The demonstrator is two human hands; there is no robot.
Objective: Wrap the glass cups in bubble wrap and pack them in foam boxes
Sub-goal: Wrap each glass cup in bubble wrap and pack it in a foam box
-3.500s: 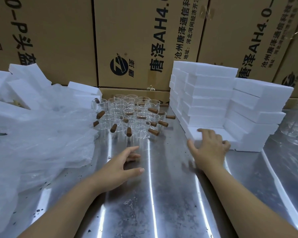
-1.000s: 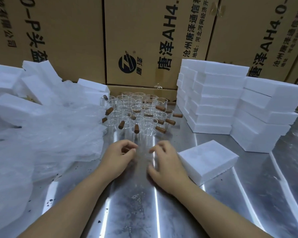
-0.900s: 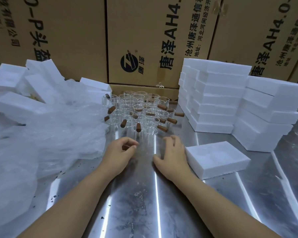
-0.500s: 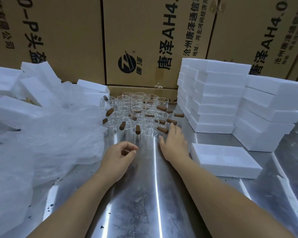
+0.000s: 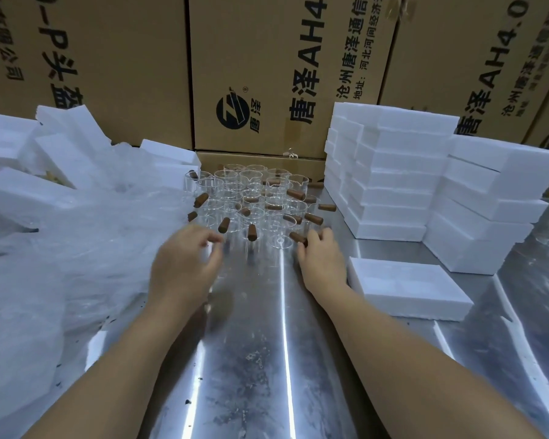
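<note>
Step in hand: selecting a cup. Glass cups, wooden-handled, clustered at the rear of the surface. Right hand: fingers at the nearest handle, grip cannot be told. Left hand: fingers loosely curled, holding nothing. Next move, likely: lift one cup clear of its neighbours and carry it to the bubble wrap. Foam box lies beside the right hand.

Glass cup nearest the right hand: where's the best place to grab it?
Take that glass cup by its brown handle, coming from the right. The handle sticks out sideways toward the right hand, away from the pack, while other cups crowd the glass body.
</note>
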